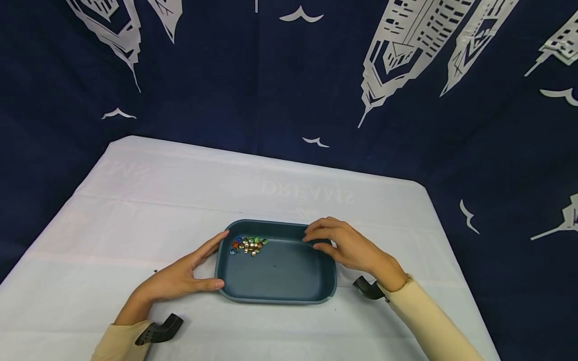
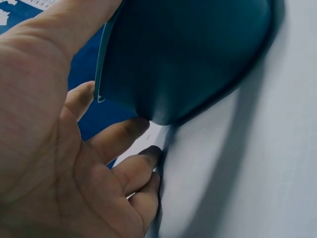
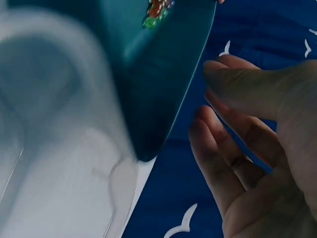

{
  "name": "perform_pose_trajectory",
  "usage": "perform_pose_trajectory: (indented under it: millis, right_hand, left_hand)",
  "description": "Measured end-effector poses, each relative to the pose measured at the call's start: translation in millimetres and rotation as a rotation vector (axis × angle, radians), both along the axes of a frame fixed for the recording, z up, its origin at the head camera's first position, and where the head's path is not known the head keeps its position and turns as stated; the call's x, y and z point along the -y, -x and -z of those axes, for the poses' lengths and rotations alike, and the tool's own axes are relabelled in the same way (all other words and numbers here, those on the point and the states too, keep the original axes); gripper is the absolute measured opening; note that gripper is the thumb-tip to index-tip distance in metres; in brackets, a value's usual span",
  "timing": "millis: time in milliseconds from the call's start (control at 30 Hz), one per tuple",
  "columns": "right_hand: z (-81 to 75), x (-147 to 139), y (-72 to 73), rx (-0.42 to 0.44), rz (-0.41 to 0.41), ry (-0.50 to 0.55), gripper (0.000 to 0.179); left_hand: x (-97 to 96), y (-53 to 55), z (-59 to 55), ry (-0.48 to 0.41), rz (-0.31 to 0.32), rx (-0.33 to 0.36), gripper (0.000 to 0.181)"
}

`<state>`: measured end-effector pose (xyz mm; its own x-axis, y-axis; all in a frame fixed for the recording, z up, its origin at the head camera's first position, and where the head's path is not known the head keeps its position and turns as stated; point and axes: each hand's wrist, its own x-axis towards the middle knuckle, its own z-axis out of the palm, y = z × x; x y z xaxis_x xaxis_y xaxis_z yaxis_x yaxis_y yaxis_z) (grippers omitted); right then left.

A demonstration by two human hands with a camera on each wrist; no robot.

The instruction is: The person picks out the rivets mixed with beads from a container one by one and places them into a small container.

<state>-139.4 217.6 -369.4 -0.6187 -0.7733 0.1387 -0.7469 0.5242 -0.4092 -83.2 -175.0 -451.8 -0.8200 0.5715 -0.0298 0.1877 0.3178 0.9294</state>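
A shallow blue-green tray (image 1: 277, 271) with rounded corners lies on the white cloth. At its far left is a small cluster of shiny glass-like pieces (image 1: 250, 245) in gold, green, blue and red. My left hand (image 1: 180, 276) spans the tray's left end, thumb at the near part and fingertips at the far corner. In the left wrist view its palm (image 2: 74, 168) faces the tray's outer wall. My right hand (image 1: 345, 245) is over the far right corner, fingers loosely bent. The right wrist view shows thumb and fingers (image 3: 218, 153) apart, nothing between them.
The white cloth area (image 1: 135, 215) extends around the tray, with faint mirrored lettering beyond it. Dark blue fabric (image 1: 253, 75) with white building and bird prints lies behind. A black curved wrist mount (image 1: 160, 329) projects by the left sleeve, another (image 1: 368, 288) by the right.
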Motion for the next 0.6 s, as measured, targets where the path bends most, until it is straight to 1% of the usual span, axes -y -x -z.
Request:
perform_pose_trajectory:
  millis: [67,167,300,400,600]
  right_hand:
    - [0.2,6.6,1.5,0.021,-0.040,-0.018,0.022]
    - [0.3,14.3,3.0,0.050,-0.079,-0.050,0.018]
    - [-0.3,23.0,5.0,0.078,-0.101,-0.074,0.017]
    - [0.1,27.9,7.1,0.098,-0.113,-0.073,0.016]
    - [1.4,40.8,12.3,0.104,-0.137,-0.117,0.018]
  left_hand:
    - [0.6,-0.3,0.0,0.001,0.001,0.001,0.097]
    - [0.3,-0.1,0.4,-0.004,0.005,0.008,0.097]
    - [0.1,0.4,0.9,-0.009,0.007,0.017,0.097]
    - [0.2,0.6,1.1,-0.004,0.011,0.016,0.097]
    - [0.8,0.8,0.4,-0.006,0.009,0.016,0.097]
